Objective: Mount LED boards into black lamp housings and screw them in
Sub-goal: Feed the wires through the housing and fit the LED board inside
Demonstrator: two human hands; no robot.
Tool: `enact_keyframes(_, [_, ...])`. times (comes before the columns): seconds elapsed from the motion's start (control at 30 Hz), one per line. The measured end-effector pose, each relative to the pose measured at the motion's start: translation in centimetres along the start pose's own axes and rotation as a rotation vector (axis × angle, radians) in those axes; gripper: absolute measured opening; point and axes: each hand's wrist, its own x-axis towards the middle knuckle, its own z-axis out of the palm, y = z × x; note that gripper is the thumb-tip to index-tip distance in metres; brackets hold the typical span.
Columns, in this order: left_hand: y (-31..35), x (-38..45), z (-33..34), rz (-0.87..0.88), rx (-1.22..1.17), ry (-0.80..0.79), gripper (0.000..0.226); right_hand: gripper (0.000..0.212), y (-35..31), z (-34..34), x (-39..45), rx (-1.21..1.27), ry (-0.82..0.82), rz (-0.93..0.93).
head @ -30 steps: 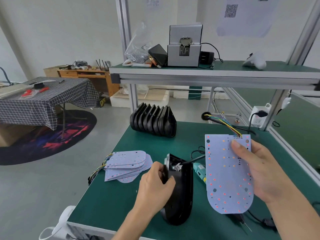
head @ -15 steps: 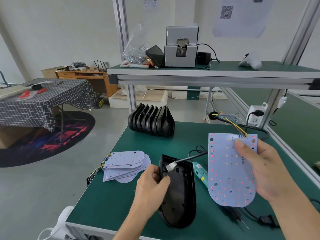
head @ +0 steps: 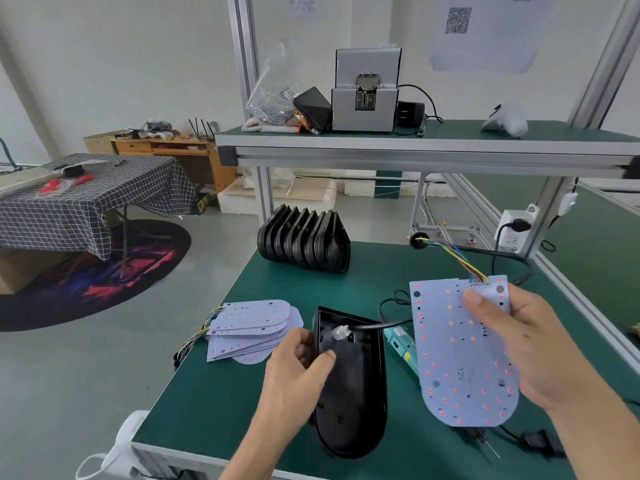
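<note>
A black lamp housing (head: 356,389) lies open side up on the green table (head: 214,403). My left hand (head: 294,372) grips its left rim, thumb inside. A black cable with a white plug (head: 340,332) hangs into the housing's top end. My right hand (head: 519,344) holds a white LED board (head: 453,358) above the table to the right of the housing, thumb on its face. Coloured wires (head: 453,258) run from the board's top edge.
A stack of LED boards (head: 249,327) with wires lies left of the housing. A row of black housings (head: 304,240) stands at the back. A teal screwdriver (head: 403,348) lies between housing and board. A screw feeder (head: 363,91) sits on the shelf, a socket (head: 512,233) at right.
The housing has been tipped from on edge to lying flat with its hollow side up. The LED board has shifted slightly right and up in my right hand.
</note>
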Motion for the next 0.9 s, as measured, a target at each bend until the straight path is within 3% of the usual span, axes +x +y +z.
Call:
enact_keyframes(0.13, [0.8,-0.4,0.7,0.082,0.059,-0.033,0.015,0.027,0.9,1.9,0.1,0.021,-0.084,0.046])
enact_keyframes(0.3, [2.7,-0.6,1.6,0.123,-0.088,-0.124,0.012,0.031,3.2,4.7,0.4,-0.010,-0.221,0.184])
enact_keyframes(0.43, [2.9,-0.8,1.8,0.059,-0.218,-0.175,0.031,0.026,3.3,4.9,0.7,0.043,-0.312,0.242])
enact_keyframes(0.53, [2.2,-0.6,1.9,-0.011,-0.332,-0.150,0.044,0.035,3.1,4.7,0.8,0.055,-0.395,0.261])
enact_keyframes(0.7, [2.0,0.0,2.7,-0.174,-0.600,-0.357,0.046,0.031,1.9,4.6,0.7,-0.016,-0.453,0.261])
enact_keyframes(0.8, [2.9,0.1,3.4,-0.286,-0.647,-0.187,0.027,0.028,1.0,4.5,0.2,-0.134,-0.400,0.219])
enact_keyframes(0.9, [3.6,0.3,3.4,-0.272,-0.652,-0.027,0.035,0.047,1.8,3.4,-1.0,-0.278,-0.244,0.153])
